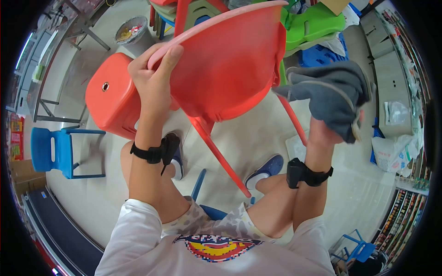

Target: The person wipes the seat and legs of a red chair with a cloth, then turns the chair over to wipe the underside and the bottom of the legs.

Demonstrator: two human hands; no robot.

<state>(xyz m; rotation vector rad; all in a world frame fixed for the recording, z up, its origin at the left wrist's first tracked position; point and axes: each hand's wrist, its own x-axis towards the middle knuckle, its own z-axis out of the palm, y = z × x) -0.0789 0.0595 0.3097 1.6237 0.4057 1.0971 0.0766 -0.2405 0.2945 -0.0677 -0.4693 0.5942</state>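
A red plastic chair [225,64] is tilted up in front of me, its legs pointing down toward my knees. My left hand [154,69] is closed round the pink edge at its left, thumb on the near face. In my right hand [324,131] is a bunched dark grey cloth [329,92], which covers most of the fingers. The cloth is close beside the chair's right side. A red stool [110,94] with a hole in its top stands just left of my left hand.
Behind the red chair are a green plastic chair [313,27] and other stacked seats. A grey trash bin [136,37] stands at the upper left, with a small blue chair [62,149] lower down. White plastic bags [396,152] lie by the cabinets at right.
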